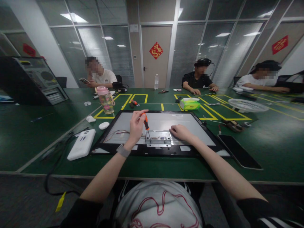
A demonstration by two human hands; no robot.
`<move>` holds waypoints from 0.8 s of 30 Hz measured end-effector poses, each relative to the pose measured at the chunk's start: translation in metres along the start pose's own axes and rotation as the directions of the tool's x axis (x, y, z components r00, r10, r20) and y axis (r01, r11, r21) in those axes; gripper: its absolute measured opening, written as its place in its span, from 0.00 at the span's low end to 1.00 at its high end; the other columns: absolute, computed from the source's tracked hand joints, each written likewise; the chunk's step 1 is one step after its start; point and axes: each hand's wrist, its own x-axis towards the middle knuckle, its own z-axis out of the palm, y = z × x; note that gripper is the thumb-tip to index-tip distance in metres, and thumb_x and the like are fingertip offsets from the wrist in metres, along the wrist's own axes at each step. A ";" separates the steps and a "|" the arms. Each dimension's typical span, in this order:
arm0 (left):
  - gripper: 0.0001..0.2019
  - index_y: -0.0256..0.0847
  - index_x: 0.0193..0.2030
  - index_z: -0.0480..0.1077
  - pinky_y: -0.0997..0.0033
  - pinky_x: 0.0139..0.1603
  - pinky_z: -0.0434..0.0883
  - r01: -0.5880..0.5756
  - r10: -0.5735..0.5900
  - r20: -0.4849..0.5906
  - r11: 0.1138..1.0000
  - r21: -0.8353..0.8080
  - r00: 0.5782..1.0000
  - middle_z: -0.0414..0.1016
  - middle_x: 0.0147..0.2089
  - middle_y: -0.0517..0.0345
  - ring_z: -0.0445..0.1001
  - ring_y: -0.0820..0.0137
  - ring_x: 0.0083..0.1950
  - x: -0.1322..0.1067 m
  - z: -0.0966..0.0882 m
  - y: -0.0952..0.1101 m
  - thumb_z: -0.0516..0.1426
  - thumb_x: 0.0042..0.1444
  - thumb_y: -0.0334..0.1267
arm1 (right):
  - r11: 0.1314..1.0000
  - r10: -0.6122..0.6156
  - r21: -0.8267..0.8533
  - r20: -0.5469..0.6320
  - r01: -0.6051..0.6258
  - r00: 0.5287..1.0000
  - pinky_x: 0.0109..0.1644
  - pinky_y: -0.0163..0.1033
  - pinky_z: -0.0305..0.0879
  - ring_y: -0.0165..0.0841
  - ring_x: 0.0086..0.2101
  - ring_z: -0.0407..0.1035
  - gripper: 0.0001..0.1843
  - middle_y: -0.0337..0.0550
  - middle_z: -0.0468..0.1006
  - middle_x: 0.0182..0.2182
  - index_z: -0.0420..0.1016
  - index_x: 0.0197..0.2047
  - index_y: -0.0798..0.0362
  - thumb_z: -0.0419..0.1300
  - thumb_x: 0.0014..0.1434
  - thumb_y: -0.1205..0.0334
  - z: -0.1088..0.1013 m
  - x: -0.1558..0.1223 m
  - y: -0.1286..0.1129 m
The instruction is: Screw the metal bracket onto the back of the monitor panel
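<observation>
A flat display panel point(190, 122) in a black frame lies face down on the green table point(35, 139) in front of me. A small metal circuit board cover point(158, 138) sits at its near edge. My left hand point(136, 126) is closed around an orange-handled screwdriver point(146, 123), held upright with its tip down on the metal cover. My right hand point(181, 132) rests flat on the panel just right of the cover, fingers stretched out, holding nothing. Thin wires run from the panel's left side.
A white power bank point(82, 144) and white mouse point(104, 125) lie left of the panel, a black phone point(238, 151) right. Behind are a pink-lidded bottle point(105, 100), a green tissue pack point(190, 104), a fan point(248, 105), a computer case point(35, 79). Three people sit at the far side.
</observation>
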 end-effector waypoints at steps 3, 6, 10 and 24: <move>0.15 0.42 0.49 0.73 0.73 0.42 0.70 0.040 -0.038 0.020 0.997 -0.072 0.999 0.72 0.41 0.55 0.71 0.73 0.39 0.000 0.000 -0.002 0.48 0.62 0.36 | 1.000 0.002 0.000 0.005 -0.002 1.000 0.35 0.35 0.55 0.38 0.36 0.72 0.23 0.54 0.80 0.35 0.77 0.37 0.56 0.44 0.67 0.55 0.001 0.001 0.001; 0.14 0.41 0.49 0.72 0.73 0.42 0.70 0.043 -0.043 0.007 0.997 -0.058 0.999 0.73 0.41 0.54 0.72 0.73 0.39 -0.001 0.000 -0.001 0.51 0.60 0.37 | 1.000 0.004 0.002 0.006 -0.004 1.000 0.35 0.35 0.55 0.38 0.36 0.72 0.23 0.54 0.80 0.34 0.76 0.37 0.56 0.44 0.67 0.55 0.001 0.000 0.001; 0.10 0.41 0.44 0.74 0.77 0.38 0.69 0.005 -0.005 -0.014 1.000 0.021 1.000 0.69 0.41 0.55 0.70 0.73 0.40 -0.002 0.001 0.003 0.57 0.56 0.39 | 1.000 0.006 0.003 0.007 -0.006 1.000 0.34 0.35 0.54 0.38 0.36 0.72 0.23 0.54 0.80 0.34 0.76 0.37 0.56 0.44 0.67 0.55 0.000 0.000 0.000; 0.07 0.40 0.37 0.75 0.74 0.40 0.68 -0.023 0.030 -0.081 0.996 0.081 0.996 0.70 0.38 0.56 0.70 0.72 0.40 -0.001 0.000 0.003 0.57 0.57 0.40 | 1.000 -0.008 -0.008 -0.002 0.008 1.000 0.34 0.35 0.53 0.37 0.36 0.72 0.22 0.53 0.80 0.34 0.76 0.37 0.56 0.44 0.67 0.55 -0.002 -0.002 0.000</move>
